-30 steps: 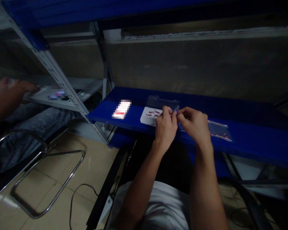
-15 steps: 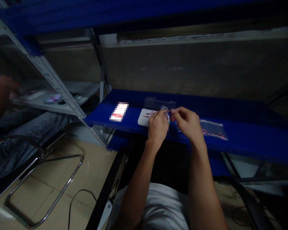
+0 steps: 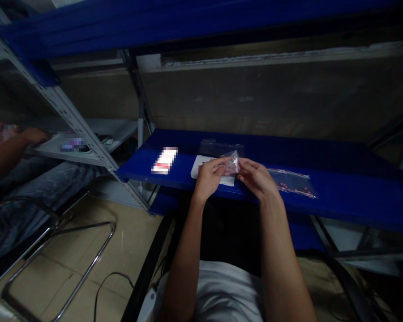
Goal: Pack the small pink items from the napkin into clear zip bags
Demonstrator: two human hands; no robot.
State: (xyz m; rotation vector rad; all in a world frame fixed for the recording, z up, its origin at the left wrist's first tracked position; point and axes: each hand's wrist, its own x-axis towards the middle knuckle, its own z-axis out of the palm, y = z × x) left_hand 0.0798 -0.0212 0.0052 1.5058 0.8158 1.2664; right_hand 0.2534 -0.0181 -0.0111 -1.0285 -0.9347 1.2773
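Note:
Between my hands is a small clear plastic bag [image 3: 234, 162], held above the blue shelf. My left hand [image 3: 209, 175] pinches its left side, and the fingers of my right hand [image 3: 256, 176] close on its right edge. What the bag contains is too dim to make out. Beneath it lies a white card [image 3: 227, 180], partly covered by my left hand. To the right of my right hand rests a clear zip bag [image 3: 297, 182] with several small pink pieces inside. Another clear bag [image 3: 218, 146] lies flat behind the card.
A lit, blurred-out phone-like screen [image 3: 165, 160] lies at the left of the blue shelf [image 3: 349, 183]. A metal rack post [image 3: 70, 116] stands at the left. Beyond it, another person's hand [image 3: 33, 135] is near a grey shelf. An upper blue shelf [image 3: 188, 27] hangs overhead.
My hands have turned and spread slightly, so the small bag now shows between them. My right hand has lowered. The other person's hand has moved right.

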